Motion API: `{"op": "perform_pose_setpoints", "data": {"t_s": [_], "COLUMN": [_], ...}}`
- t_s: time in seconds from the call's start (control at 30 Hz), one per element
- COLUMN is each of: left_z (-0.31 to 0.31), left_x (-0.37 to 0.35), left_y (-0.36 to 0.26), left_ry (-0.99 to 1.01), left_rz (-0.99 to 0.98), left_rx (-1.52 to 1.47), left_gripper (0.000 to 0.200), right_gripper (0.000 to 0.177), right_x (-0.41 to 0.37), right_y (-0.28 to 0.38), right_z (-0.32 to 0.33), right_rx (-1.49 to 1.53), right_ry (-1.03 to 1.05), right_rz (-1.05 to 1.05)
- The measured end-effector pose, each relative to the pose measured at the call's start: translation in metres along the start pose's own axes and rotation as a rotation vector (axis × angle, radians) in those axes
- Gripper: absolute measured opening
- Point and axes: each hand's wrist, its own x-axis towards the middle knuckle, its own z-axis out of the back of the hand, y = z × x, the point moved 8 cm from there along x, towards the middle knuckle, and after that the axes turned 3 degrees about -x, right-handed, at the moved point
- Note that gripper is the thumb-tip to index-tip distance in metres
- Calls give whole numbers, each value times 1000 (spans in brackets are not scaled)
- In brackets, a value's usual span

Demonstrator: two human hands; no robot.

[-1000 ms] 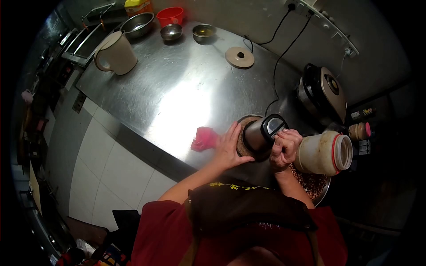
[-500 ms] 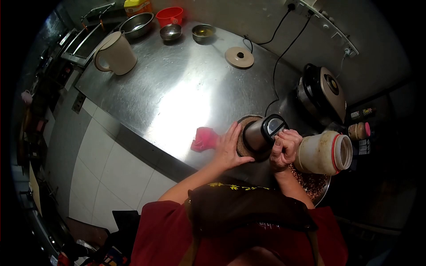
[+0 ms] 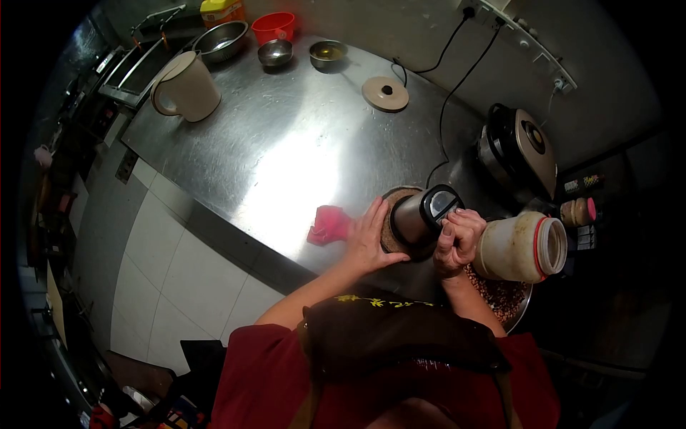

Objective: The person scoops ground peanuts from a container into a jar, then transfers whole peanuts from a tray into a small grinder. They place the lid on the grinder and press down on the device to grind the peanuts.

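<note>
A steel electric grinder (image 3: 412, 222) with a black-rimmed, see-through lid (image 3: 443, 203) leans toward the right over a round, brown-surfaced base or dish (image 3: 389, 237). My left hand (image 3: 368, 239) rests against the left edge of that round piece, fingers stretched and thumb spread apart. My right hand (image 3: 459, 242) is curled closed at the right edge of the grinder's lid. Beneath my right forearm, a metal bowl of reddish-brown nuts or beans (image 3: 500, 293) is partly hidden. A crumpled pink cloth (image 3: 329, 224) lies left of my left hand.
An open plastic jar (image 3: 511, 247) tilts beside my right hand. A black cord (image 3: 441, 129) runs from the wall sockets to the grinder. Behind stands a lidded electric cooker (image 3: 518, 154). Farther off are a beige lid (image 3: 386, 94), a pitcher (image 3: 187, 87) and several bowls (image 3: 329, 53).
</note>
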Motion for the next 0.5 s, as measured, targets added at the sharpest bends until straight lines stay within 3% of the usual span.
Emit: {"op": "perform_pose_setpoints", "data": {"t_s": [0.5], "left_z": [-1], "left_x": [0], "left_y": [1], "left_ry": [9], "left_rz": [12], "left_rx": [3], "left_gripper": [132], "right_gripper": [6], "right_x": [0], "right_y": [0], "right_z": [0], "right_rx": [11], "right_ry": [-9], "right_rz": [-5]}}
